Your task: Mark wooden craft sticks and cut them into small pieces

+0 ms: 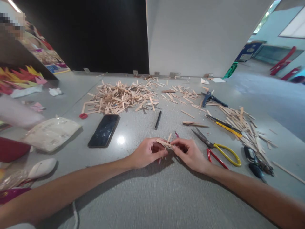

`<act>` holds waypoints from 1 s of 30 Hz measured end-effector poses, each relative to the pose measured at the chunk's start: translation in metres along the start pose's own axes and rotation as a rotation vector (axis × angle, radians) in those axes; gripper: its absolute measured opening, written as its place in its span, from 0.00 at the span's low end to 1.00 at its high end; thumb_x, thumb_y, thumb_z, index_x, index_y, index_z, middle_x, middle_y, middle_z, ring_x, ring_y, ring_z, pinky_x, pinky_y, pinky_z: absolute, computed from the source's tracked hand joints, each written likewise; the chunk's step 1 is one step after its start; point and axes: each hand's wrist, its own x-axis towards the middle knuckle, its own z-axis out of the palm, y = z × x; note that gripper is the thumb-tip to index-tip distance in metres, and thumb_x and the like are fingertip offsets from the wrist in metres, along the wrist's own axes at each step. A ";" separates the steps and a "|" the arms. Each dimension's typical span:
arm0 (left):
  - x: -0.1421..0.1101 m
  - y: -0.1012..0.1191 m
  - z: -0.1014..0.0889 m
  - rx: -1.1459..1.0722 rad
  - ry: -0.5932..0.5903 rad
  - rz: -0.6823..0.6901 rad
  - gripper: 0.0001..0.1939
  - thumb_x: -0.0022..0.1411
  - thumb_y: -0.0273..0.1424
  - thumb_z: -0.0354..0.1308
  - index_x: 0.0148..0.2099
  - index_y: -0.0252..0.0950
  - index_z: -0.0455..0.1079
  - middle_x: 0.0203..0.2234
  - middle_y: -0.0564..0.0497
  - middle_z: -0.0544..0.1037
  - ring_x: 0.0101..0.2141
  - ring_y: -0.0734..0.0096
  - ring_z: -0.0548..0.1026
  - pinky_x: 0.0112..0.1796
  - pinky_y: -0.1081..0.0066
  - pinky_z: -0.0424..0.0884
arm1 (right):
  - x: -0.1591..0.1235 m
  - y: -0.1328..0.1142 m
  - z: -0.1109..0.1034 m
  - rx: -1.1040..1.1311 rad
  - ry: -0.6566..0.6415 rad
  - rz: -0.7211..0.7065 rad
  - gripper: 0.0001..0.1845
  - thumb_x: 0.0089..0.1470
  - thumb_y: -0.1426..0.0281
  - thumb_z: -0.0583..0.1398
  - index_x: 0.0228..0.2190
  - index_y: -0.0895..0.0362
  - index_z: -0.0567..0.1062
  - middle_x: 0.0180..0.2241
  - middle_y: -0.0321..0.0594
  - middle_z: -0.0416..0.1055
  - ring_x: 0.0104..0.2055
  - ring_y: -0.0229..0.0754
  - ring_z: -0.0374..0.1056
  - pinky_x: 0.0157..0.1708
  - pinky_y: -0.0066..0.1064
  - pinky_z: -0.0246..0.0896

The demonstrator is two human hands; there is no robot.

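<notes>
Pale, flat wooden sticks (164, 143), crossed, are pinched by the left hand (149, 153) and right hand (192, 155) above the tabletop (152, 197). The broader stick slopes down rightward; a thinner one crosses steeply, its top leaning right. Scissors (210, 145) lie just beside the right hand; the phone (104, 131) sits well leftward.

L fingers (161, 155) nr R fingers (179, 153), curled
</notes>
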 end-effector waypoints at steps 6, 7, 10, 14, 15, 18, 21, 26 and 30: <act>0.000 0.003 0.000 0.002 -0.022 0.005 0.22 0.64 0.45 0.72 0.49 0.34 0.74 0.25 0.57 0.76 0.20 0.78 0.73 0.24 0.77 0.69 | 0.000 0.003 0.002 -0.008 -0.018 0.009 0.13 0.63 0.62 0.60 0.35 0.56 0.81 0.25 0.37 0.73 0.26 0.38 0.63 0.25 0.29 0.56; 0.000 0.002 0.001 -0.017 -0.016 0.003 0.23 0.64 0.45 0.72 0.51 0.35 0.71 0.26 0.57 0.78 0.20 0.78 0.73 0.24 0.77 0.69 | 0.000 0.004 0.003 0.005 -0.014 0.010 0.13 0.63 0.62 0.60 0.35 0.56 0.81 0.24 0.36 0.72 0.25 0.37 0.62 0.25 0.28 0.55; 0.000 0.000 0.002 -0.039 -0.005 -0.009 0.27 0.62 0.46 0.73 0.52 0.37 0.68 0.25 0.57 0.78 0.19 0.76 0.74 0.21 0.78 0.68 | 0.001 0.004 0.005 0.024 -0.007 0.011 0.12 0.62 0.63 0.60 0.34 0.57 0.80 0.22 0.33 0.68 0.22 0.36 0.57 0.23 0.28 0.51; -0.001 -0.001 0.002 -0.025 -0.014 -0.019 0.25 0.62 0.47 0.73 0.49 0.34 0.71 0.22 0.58 0.76 0.18 0.76 0.74 0.20 0.77 0.69 | 0.000 0.004 0.004 0.004 -0.015 0.008 0.11 0.61 0.65 0.59 0.34 0.57 0.80 0.21 0.32 0.66 0.22 0.35 0.56 0.22 0.27 0.50; -0.001 -0.001 0.001 -0.029 -0.014 -0.023 0.25 0.62 0.47 0.73 0.49 0.34 0.72 0.23 0.57 0.76 0.18 0.76 0.74 0.20 0.77 0.70 | 0.000 0.003 0.004 -0.002 -0.016 0.005 0.11 0.61 0.65 0.59 0.33 0.57 0.80 0.22 0.32 0.67 0.22 0.35 0.56 0.22 0.27 0.50; -0.001 0.000 0.000 -0.044 -0.021 -0.017 0.25 0.62 0.47 0.73 0.49 0.33 0.73 0.25 0.55 0.77 0.19 0.75 0.76 0.21 0.76 0.71 | 0.001 0.003 0.004 -0.009 -0.008 -0.009 0.12 0.62 0.66 0.59 0.33 0.57 0.80 0.22 0.33 0.69 0.22 0.35 0.58 0.22 0.27 0.52; 0.000 0.000 0.000 -0.038 -0.024 0.012 0.25 0.62 0.46 0.73 0.49 0.33 0.74 0.26 0.55 0.78 0.20 0.76 0.76 0.21 0.77 0.70 | 0.002 0.004 0.004 -0.017 0.016 -0.034 0.12 0.63 0.65 0.59 0.33 0.57 0.80 0.23 0.34 0.72 0.22 0.35 0.61 0.22 0.27 0.55; 0.000 -0.001 0.001 0.015 0.070 0.026 0.26 0.62 0.46 0.71 0.53 0.34 0.72 0.24 0.57 0.77 0.18 0.77 0.72 0.21 0.77 0.69 | 0.000 0.008 0.003 -0.069 0.116 -0.108 0.10 0.67 0.66 0.60 0.39 0.56 0.80 0.29 0.38 0.79 0.28 0.39 0.73 0.28 0.28 0.68; -0.002 -0.002 0.002 0.117 0.183 0.046 0.25 0.63 0.48 0.69 0.53 0.35 0.74 0.24 0.57 0.76 0.19 0.77 0.69 0.21 0.77 0.66 | -0.006 0.009 0.005 -0.268 0.289 -0.304 0.07 0.67 0.72 0.60 0.44 0.54 0.78 0.37 0.42 0.80 0.34 0.41 0.75 0.35 0.32 0.74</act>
